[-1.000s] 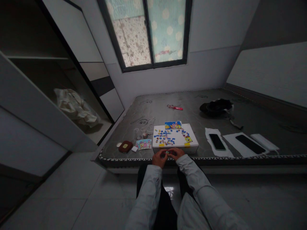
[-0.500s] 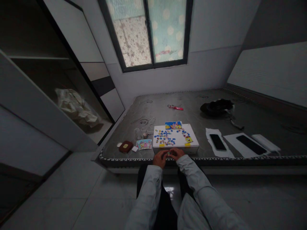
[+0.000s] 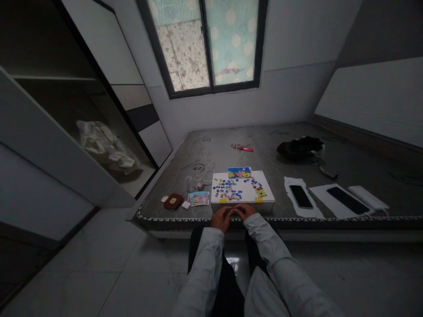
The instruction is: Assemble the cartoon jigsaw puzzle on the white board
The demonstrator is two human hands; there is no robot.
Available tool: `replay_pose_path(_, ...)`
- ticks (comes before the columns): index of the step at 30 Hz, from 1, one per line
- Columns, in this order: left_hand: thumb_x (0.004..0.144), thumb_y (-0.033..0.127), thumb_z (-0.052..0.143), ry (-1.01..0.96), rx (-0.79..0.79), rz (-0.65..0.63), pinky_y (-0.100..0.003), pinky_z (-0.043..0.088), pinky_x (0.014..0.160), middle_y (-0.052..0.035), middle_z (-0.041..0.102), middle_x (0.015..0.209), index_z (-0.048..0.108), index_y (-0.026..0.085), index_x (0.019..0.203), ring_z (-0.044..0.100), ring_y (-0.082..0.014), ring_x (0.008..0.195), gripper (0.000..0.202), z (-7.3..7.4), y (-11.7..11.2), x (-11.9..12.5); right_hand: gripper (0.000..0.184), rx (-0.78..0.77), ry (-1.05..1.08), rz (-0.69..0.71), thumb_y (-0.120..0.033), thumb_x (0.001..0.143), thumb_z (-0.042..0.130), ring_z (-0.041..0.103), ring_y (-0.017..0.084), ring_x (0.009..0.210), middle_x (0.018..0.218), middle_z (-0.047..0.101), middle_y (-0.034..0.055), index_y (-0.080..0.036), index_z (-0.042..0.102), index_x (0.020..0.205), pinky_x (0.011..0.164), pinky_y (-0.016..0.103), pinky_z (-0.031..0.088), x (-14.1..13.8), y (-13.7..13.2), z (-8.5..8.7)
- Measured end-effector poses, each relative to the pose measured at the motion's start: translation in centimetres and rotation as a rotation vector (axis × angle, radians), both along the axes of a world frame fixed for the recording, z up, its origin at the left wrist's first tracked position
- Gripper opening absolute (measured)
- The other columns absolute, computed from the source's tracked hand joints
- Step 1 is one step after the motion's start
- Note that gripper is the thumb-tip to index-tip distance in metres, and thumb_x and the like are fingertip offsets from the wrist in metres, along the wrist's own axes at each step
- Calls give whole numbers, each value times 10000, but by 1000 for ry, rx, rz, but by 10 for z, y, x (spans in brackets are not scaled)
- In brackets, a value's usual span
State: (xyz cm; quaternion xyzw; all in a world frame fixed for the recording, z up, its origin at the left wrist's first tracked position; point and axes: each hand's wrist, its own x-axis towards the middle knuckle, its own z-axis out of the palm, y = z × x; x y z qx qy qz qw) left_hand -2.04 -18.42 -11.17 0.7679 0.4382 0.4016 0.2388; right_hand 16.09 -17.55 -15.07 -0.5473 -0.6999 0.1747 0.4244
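My left hand and my right hand meet at the near edge of a white box lying on a grey mattress. Their fingers are curled together around something small that I cannot make out, possibly a puzzle piece. Loose blue and yellow puzzle pieces are scattered on the box top. A joined section of the puzzle sits at the far edge of the box. A small colourful picture card lies left of the box.
On the mattress: a dark red round case, a white cable, a red wrapper, a black cap, two phones on white paper. An open wardrobe holds a crumpled bag. A window is behind.
The hands stay together at the box's near edge, fingers shifting slightly around what they hold. The view has drifted a little.
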Motion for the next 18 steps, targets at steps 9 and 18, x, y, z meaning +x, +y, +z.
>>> replay_pose_path(9,878,251,583,9,-18,20,-301,540,860,-38,724,1033,669,222,1068,681,-162,918,211,-2,1,0,268,0,-4,-60,-454,845,571,600,154,628,802,708,44,-218,697,830,604,283,483,-2,0,-5)
replay_pose_path(18,893,284,570,7,-40,18,-298,532,840,-39,724,1014,661,211,1068,678,-165,917,210,-5,3,-2,284,0,12,-33,-468,827,597,613,155,630,817,716,45,-221,711,907,623,284,502,-2,-1,0)
